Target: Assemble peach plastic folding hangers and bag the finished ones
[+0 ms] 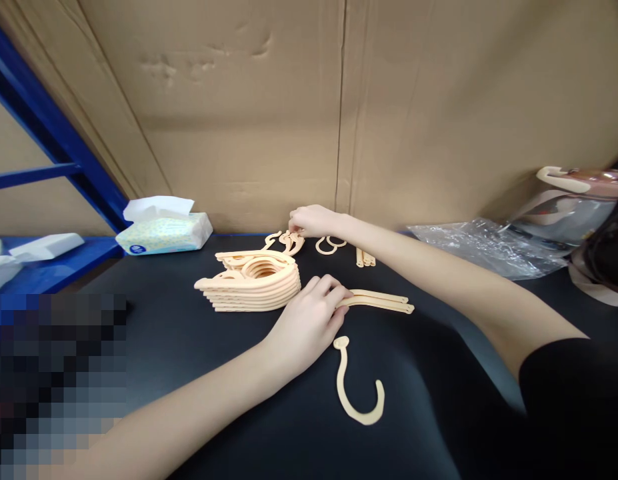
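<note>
My left hand [313, 317] is closed on the left end of two slim beige hanger arms [381, 300], which lie side by side and point right. Farther back, my right hand [311, 220] reaches down with bent fingers to a small group of beige hanger pieces [291, 241]; its fingertips touch them, but what they grip is hidden. A stack of beige folding hangers [253, 287] sits just left of my left hand. Nearer to me, a loose beige hanger hook [341, 380] lies flat on the black table.
More hooks [329, 247] and a bundle of hanger arms [365, 257] lie under my right forearm. A tissue pack [163, 230] stands at the back left, beside a blue metal frame [53, 127]. Crumpled clear plastic [469, 243] and a bottle [563, 207] are at right, before a cardboard wall [249, 133].
</note>
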Demonstrator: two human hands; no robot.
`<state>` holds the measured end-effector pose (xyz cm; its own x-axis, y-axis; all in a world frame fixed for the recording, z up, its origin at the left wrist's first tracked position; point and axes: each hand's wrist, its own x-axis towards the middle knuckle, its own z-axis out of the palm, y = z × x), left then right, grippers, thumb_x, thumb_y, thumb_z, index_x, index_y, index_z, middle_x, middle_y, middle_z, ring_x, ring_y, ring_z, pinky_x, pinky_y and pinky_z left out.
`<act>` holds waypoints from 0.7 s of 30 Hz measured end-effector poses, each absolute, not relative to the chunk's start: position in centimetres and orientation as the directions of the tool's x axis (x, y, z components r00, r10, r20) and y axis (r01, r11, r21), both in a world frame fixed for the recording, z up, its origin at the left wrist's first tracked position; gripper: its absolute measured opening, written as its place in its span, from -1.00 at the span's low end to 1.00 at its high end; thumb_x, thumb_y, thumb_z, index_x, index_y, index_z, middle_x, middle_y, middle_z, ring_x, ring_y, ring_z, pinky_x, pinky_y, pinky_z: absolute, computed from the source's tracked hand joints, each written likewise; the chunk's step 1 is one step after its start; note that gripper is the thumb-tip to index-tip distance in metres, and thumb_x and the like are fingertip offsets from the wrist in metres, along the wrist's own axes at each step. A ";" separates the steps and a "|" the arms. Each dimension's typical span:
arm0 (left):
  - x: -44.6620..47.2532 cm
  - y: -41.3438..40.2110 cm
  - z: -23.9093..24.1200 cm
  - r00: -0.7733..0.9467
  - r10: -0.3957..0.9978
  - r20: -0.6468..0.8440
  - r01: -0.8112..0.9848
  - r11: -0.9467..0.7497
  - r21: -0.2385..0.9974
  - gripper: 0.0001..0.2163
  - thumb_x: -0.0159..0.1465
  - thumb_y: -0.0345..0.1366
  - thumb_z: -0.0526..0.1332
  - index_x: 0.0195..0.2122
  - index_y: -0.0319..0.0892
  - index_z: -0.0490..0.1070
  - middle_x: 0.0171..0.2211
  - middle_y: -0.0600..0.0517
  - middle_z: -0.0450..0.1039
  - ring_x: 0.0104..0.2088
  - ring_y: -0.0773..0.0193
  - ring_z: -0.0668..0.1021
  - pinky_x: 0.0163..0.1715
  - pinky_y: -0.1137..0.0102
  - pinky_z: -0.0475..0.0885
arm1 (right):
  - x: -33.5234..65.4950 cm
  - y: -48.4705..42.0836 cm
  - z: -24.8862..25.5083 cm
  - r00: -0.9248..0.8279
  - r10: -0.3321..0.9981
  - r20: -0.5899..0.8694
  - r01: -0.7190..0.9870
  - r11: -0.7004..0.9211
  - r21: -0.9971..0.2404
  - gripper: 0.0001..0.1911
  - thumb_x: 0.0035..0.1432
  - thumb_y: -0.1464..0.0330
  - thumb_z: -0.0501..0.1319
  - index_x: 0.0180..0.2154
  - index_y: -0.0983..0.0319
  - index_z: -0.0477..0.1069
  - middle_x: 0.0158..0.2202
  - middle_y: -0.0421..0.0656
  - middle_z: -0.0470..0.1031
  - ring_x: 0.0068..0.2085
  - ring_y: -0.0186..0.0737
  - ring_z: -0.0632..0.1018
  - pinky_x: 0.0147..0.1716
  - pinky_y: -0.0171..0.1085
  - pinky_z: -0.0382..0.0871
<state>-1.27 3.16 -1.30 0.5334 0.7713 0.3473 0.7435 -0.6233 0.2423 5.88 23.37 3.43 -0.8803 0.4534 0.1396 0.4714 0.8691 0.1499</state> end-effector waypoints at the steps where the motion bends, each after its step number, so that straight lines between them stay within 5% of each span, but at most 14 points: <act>1: -1.3 3.2 -1.3 0.533 0.773 0.344 0.745 -0.622 0.243 -0.86 0.34 -0.43 0.06 -0.15 -0.18 0.37 -0.20 -0.02 0.35 -0.19 0.16 0.39 -0.17 0.26 0.40 | 5.9 23.4 3.5 -0.881 0.454 0.131 0.470 0.870 0.147 -0.77 0.10 0.53 0.19 -0.20 0.25 0.53 -0.20 -0.08 0.53 -0.22 -0.21 0.47 -0.38 -0.31 0.12; 15: -1.3 3.2 -1.3 0.534 0.770 0.349 0.747 -0.623 0.233 -0.87 0.35 -0.42 0.06 -0.15 -0.16 0.36 -0.20 -0.01 0.35 -0.19 0.17 0.39 -0.19 0.27 0.41 | 5.8 23.6 3.9 -0.891 0.447 0.077 0.453 0.874 0.173 -0.80 0.06 0.55 0.20 -0.24 0.25 0.44 -0.22 -0.09 0.46 -0.23 -0.20 0.39 -0.41 -0.32 0.05; 21: -1.3 3.1 -1.3 0.535 0.765 0.358 0.743 -0.628 0.232 -0.85 0.35 -0.42 0.05 -0.14 -0.16 0.37 -0.20 -0.01 0.35 -0.18 0.17 0.40 -0.17 0.26 0.42 | 6.4 23.5 4.4 -0.882 0.460 0.106 0.471 0.867 0.164 -0.85 -0.03 0.50 0.24 -0.32 0.24 0.41 -0.31 -0.13 0.43 -0.37 -0.27 0.34 -0.45 -0.32 0.00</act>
